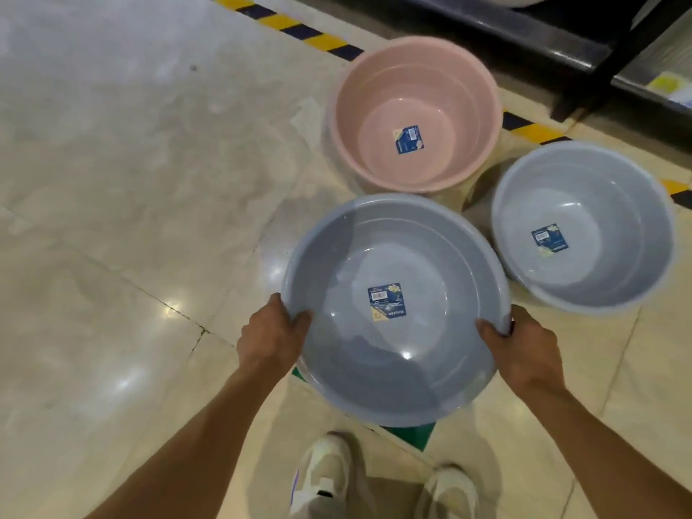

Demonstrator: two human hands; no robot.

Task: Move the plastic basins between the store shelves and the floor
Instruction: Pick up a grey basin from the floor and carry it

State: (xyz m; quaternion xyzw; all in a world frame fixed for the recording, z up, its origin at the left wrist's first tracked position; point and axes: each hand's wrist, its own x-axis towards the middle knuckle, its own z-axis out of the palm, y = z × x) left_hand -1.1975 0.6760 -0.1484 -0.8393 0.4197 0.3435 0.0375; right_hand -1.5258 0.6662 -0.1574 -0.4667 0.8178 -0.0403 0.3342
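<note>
1. The tiled floor (112,219) on the left is glossy and catches the ceiling lights; no object lies on the part that shows there.
2. The left hand (271,337) grips the near-left rim of the large grey basin (393,361), thumb hooked over the lip onto the inner wall, the other fingers hidden under the rim. That side grip probably keeps the wide basin level.
3. The large grey basin hangs in front of the person, mouth up, with a blue label (387,301) stuck on its bottom. Whether it is above the floor or just touching it I cannot tell. A green floor marking (408,436) shows under its near edge, and two pale shoes (329,477) stand just behind.
4. The pink basin (415,114) sits on the floor beyond it, seemingly a nested stack judging by the doubled rims. It is near the held basin's far rim and limits how far forward it can go.
5. The right hand (524,350) mirrors the left, thumb over the near-right rim, fingers curled beneath.
6. The smaller grey basin (584,226) rests on the floor just right of the held one, rims close, leaving little room on that side.
7. A yellow-and-black hazard stripe (322,41) runs along the dark shelf base (543,46) at upper right, behind both floor basins.
</note>
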